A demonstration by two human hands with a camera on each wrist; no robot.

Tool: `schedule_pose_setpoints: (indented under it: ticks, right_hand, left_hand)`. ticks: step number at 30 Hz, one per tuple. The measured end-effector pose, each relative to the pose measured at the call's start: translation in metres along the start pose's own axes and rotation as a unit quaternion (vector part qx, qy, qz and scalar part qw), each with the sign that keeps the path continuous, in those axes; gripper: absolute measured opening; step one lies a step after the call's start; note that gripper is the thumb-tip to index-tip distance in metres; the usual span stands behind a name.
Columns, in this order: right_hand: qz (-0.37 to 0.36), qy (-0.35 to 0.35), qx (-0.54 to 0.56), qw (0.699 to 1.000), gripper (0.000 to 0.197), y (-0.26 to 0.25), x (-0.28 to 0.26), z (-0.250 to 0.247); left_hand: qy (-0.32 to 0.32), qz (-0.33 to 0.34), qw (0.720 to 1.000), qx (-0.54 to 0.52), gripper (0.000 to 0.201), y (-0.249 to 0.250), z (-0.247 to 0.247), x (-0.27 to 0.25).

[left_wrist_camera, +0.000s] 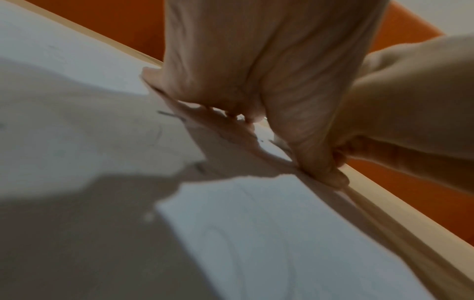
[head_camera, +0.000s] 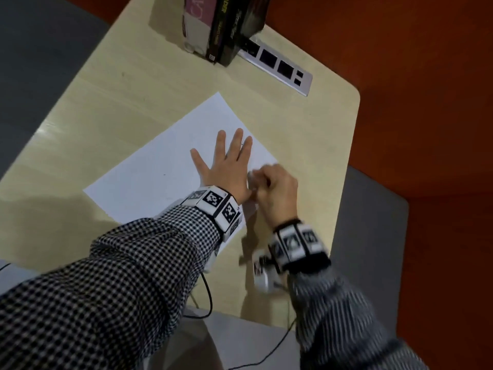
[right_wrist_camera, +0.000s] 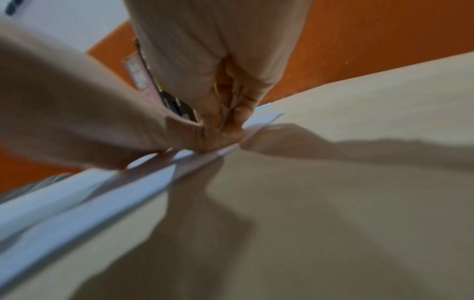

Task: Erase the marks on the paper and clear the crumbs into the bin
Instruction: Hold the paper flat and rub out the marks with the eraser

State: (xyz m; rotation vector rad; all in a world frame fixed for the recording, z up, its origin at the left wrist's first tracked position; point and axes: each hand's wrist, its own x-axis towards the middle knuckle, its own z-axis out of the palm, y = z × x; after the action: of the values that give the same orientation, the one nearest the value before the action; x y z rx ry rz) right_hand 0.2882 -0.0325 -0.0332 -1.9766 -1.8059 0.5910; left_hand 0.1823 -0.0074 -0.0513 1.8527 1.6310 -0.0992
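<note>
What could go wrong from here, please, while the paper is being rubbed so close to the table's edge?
1. The right hand rubs, blurred, at the paper's edge, beside the flat left hand; the sheet might crease or tear there.
2. That spot lies near the table edge, so crumbs could drop to the floor; no bin is in view.
3. Faint marks remain and could be missed.

One sheet of white paper (head_camera: 160,166) lies on the one pale wooden table (head_camera: 128,97). Two hands are over it: one left hand (head_camera: 226,166) and one right hand (head_camera: 277,190). Each wrist carries one marker-covered band, so two bands: left (head_camera: 217,206) and right (head_camera: 296,243). At the far end stand books (head_camera: 226,25); I count at least three spines, though the top of the row is cut off. Beside them is one socket strip (head_camera: 277,66) set into the table. One small dark speck (head_camera: 164,174) shows on the sheet.
</note>
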Motion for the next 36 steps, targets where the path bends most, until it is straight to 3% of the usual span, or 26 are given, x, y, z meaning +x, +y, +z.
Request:
schedule_pose_setpoints:
  ticks: [2, 6, 11, 16, 22, 27, 32, 36]
  right_hand:
    - [0.006, -0.020, 0.029, 0.999, 0.018, -0.001, -0.002, -0.002]
    - [0.030, -0.009, 0.010, 0.999, 0.010, -0.006, 0.052, 0.000]
    - [0.009, -0.012, 0.001, 1.000, 0.015, 0.001, -0.004, -0.005]
    - [0.017, 0.001, -0.005, 1.000, 0.009, -0.005, 0.054, -0.003]
    - [0.003, -0.004, -0.006, 1.000, 0.023, 0.002, 0.002, -0.009]
    - [0.006, 0.004, -0.013, 1.000, 0.009, -0.003, 0.058, -0.004]
    - [0.007, -0.001, 0.011, 1.000, 0.016, 0.007, 0.002, -0.010]
    - [0.024, 0.012, 0.005, 1.000, 0.009, 0.001, 0.046, -0.006]
  left_hand:
    - [0.006, -0.001, 1.000, 0.002, 0.101, -0.001, 0.001, 0.001]
    - [-0.007, 0.005, 1.000, -0.001, 0.117, -0.001, 0.002, 0.001]
    - [0.006, 0.000, 1.000, -0.009, 0.100, -0.001, 0.000, 0.000]
    - [-0.006, 0.006, 1.000, 0.013, 0.120, -0.001, 0.000, 0.000]
    - [-0.004, 0.006, 1.000, 0.011, 0.118, -0.001, 0.001, 0.000]
    - [-0.007, 0.007, 1.000, 0.012, 0.122, -0.001, 0.001, 0.000]
    - [-0.010, 0.001, 1.000, 0.009, 0.121, 0.000, -0.001, 0.000]
    - [-0.012, 0.004, 1.000, 0.013, 0.123, 0.002, 0.000, 0.000]
